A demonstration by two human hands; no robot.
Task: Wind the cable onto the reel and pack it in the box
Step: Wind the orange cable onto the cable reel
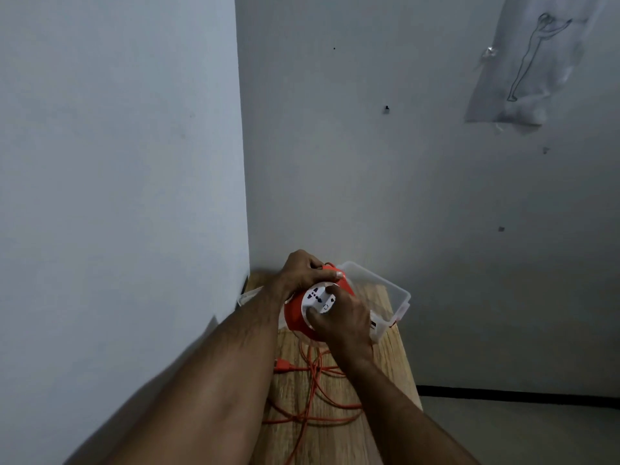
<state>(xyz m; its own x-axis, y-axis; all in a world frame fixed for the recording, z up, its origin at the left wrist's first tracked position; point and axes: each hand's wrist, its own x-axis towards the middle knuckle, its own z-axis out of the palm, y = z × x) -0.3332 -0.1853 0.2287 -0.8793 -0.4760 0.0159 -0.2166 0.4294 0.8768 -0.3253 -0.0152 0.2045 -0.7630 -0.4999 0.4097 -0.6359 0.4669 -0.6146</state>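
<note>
**A:** What is seen in the middle of the view?

**B:** An orange cable reel (297, 315) with a white socket face is held up over a narrow wooden desk (339, 441) set in the corner of a room. The left hand (302, 271) is curled over the reel's top edge, thumb laid along the orange rim. The right hand (342, 322) is closed on the white face, fingers bent round its lower and right side.

**A:** How tight is each grip?

**B:** Both are closed firmly on the reel; no open fingers are seen.

**A:** Where is the cable?

**B:** The orange cable (315, 394) is spread in loose loops on the desk below the reel, running down toward the bottom edge of the view. Its plug (283, 365) is lying on the desk just left of the loops.

**A:** And the box?

**B:** A clear plastic box (385, 290) is standing on the desk directly behind the reel, partly hidden by the hands. A line drawing on paper (526, 62) is taped to the wall at upper right.
</note>
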